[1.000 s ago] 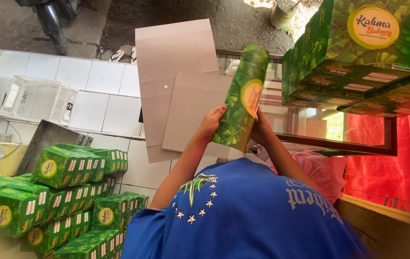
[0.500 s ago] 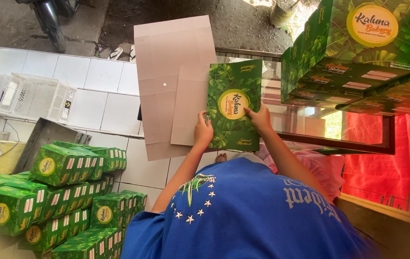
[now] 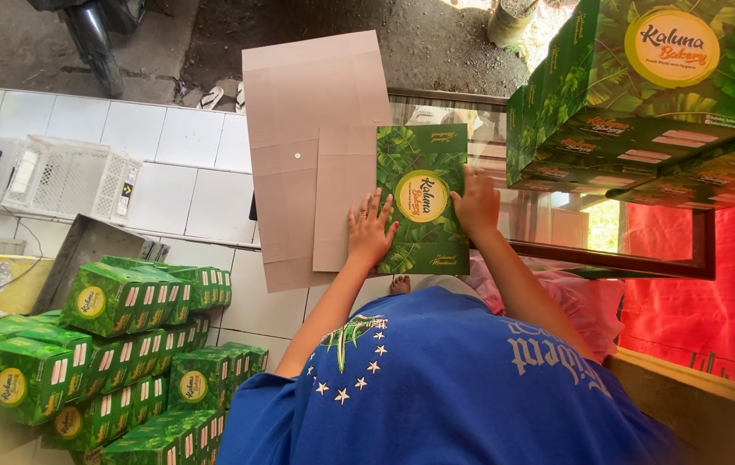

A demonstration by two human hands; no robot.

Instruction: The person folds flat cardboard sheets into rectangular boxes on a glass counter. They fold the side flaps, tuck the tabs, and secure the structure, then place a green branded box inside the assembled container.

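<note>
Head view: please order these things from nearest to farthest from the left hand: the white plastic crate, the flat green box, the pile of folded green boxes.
1. flat green box: the left hand rests on its left edge.
2. pile of folded green boxes: lower left, on the floor.
3. white plastic crate: far left, on the white tiles.

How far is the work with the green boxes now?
Done: many folded green boxes are stacked on the floor at one side, and more are piled at the other. In hand: the left hand and right hand press a flat green box blank on the brown cardboard sheets; it is not yet folded into shape. Left: how many blanks remain cannot be seen.
</note>
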